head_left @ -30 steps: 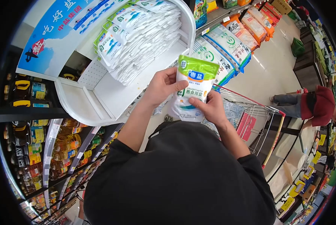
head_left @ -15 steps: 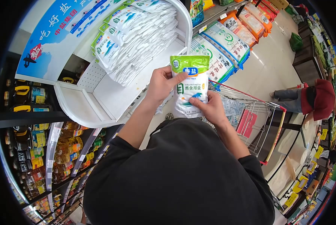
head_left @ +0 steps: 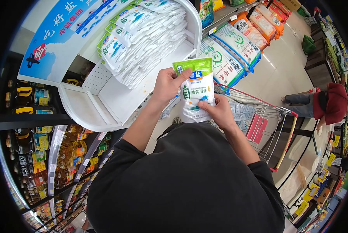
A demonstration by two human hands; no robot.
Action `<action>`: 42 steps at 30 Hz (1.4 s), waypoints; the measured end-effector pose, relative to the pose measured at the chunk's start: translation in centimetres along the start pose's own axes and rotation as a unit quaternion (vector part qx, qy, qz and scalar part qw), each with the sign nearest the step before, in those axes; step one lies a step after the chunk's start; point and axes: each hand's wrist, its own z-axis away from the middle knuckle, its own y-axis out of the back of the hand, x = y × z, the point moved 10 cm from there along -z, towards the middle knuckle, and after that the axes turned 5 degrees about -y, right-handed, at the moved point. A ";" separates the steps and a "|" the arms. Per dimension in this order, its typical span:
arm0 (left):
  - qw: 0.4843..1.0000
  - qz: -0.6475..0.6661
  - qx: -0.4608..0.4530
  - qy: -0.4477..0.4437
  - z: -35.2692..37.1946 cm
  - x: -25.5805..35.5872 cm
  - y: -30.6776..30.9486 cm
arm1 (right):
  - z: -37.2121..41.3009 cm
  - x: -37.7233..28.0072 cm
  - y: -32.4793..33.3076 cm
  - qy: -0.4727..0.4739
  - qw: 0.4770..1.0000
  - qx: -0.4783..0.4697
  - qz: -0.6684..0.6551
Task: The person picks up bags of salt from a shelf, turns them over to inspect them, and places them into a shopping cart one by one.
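A white and green bag of salt [head_left: 197, 91] is held up in front of my chest, its printed front towards me. My left hand [head_left: 170, 85] grips its upper left side, thumb lying across the front near the blue label. Lower down, my right hand [head_left: 219, 110] pinches the right edge, thumb on the palm-tree print. The fingers behind the bag are hidden. Beyond my left hand, many similar salt bags [head_left: 146, 42] lie stacked in overlapping rows on a white display stand [head_left: 121, 101].
A wire shopping cart [head_left: 273, 128] holding several packets stands at my right. Large rice bags [head_left: 224, 58] lie beyond it. Shelves of oil bottles [head_left: 71, 153] are at the left. A person in a red top [head_left: 333, 101] stands at the far right.
The top of the salt bag has tilted slightly to the left, and my left thumb has shifted left with it. Both hands keep hold of the bag.
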 end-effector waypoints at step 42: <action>0.957 0.121 0.253 0.074 -19.3 6.1 23.7 | 3.1 6.0 6.3 0.054 0.959 0.083 -0.265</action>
